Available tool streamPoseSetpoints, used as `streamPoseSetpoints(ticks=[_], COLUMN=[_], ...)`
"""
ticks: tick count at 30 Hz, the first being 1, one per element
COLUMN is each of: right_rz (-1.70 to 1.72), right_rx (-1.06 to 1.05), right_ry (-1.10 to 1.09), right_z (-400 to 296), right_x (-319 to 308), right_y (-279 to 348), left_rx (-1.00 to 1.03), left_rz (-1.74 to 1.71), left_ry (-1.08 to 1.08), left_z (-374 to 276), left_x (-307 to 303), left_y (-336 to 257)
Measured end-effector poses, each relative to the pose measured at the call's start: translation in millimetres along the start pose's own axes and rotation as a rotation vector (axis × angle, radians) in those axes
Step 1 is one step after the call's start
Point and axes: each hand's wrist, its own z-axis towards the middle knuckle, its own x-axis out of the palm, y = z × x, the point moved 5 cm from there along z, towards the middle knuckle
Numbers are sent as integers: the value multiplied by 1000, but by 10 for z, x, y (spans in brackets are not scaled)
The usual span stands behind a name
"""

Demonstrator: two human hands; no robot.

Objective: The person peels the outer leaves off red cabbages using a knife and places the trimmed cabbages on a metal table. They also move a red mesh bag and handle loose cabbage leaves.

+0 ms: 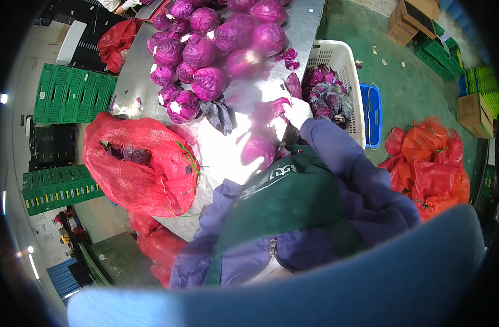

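My left hand (249, 163), in a white glove and partly lost in glare, holds a red cabbage (259, 150) close to my green apron. My gloved right hand (297, 112) grips a purple cabbage leaf (276, 109) at the right edge of the metal table (137, 90); something thin, possibly a knife, sticks up from this hand, too unclear to name. Several red cabbages (209, 83) are heaped at the table's far side. A dark outer leaf (217, 116) lies in front of them. Below my right hand's side of the table, a white basket (358, 94) holds trimmed leaves (325, 92).
A red mesh sack (143, 180) with cabbage inside lies on the table's left. A blue crate (371, 116) stands beyond the basket. More red sacks (433, 167) lie on the floor at right. Green crates (73, 94) are stacked at left. Another person's gloved hand (131, 4) shows at the top.
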Motion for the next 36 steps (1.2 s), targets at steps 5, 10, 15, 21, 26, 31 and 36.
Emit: streamPoseSetpoints(ticks=[5,10,15,21,26,31,36], right_rz=[244,321,252,-182,88,457,-378], right_rx=[54,-17,-54,126,-173,-258,-291], right_ry=[322,491,430,220,365,687,841], right_z=[-432,-758,-735,-441,-504,-531,-504], right_x=[-229,-93,-145,-261,-317,543,27], right_y=[882,1174,1136,416,1033,586,1395], left_rx=[-529,-631,-669,-736,-402,-170,-467], left_rz=[-397,-147,-158,-531,-415,-419,-430], left_ry=[-307,-308,-352,-398,-281,-199,-164], left_z=[-302,-317,-264,-450,-507,-398,-427], left_x=[195,214,123,210,238,269,270], left_y=[411,357,106,301,414,417,225])
